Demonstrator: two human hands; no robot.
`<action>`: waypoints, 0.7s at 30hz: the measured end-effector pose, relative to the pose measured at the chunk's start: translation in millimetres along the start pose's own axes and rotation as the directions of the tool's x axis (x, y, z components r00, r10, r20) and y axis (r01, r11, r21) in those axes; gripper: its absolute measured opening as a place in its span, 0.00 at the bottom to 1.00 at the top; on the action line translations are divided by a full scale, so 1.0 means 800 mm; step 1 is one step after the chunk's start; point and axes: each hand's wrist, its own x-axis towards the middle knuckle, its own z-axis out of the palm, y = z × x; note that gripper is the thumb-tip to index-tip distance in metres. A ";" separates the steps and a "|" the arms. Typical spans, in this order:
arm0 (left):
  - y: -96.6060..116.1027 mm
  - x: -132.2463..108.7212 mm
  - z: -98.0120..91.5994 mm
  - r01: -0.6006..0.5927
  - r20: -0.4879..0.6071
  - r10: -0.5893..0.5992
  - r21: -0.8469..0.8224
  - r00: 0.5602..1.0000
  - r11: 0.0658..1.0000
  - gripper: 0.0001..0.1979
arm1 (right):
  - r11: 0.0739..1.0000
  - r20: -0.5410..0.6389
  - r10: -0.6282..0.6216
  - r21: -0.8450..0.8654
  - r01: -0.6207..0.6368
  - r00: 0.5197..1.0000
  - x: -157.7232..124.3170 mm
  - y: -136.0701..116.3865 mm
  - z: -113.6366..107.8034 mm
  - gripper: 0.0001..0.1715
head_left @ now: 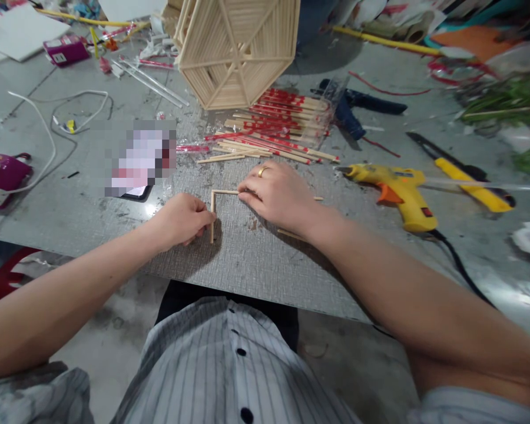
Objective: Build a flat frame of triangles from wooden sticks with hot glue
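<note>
My left hand [181,221] is closed in a pinch on a short thin wooden stick [212,202] that points toward me. At its far end this stick meets a second wooden stick [224,192], forming a square corner. My right hand [280,191], with a ring on one finger, pinches that second stick between thumb and fingers. Most of it is hidden behind the hand. A light stick end [318,198] shows past my right wrist; whether it belongs to the same stick I cannot tell. Another wooden stick [291,234] lies partly under my right forearm.
A yellow glue gun [401,188] lies at right, beside a yellow-black utility knife [472,179]. Red-tipped sticks [287,126] are heaped beyond my hands, below a many-sided stick structure [238,53]. A phone [139,162], partly blurred, lies at left. The table's front edge [256,297] is near my body.
</note>
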 end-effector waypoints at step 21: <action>0.016 -0.001 -0.005 0.086 0.035 -0.089 0.091 0.995 0.992 0.19 | 0.998 0.026 0.033 0.060 -0.035 0.999 0.005 0.000 0.003 0.15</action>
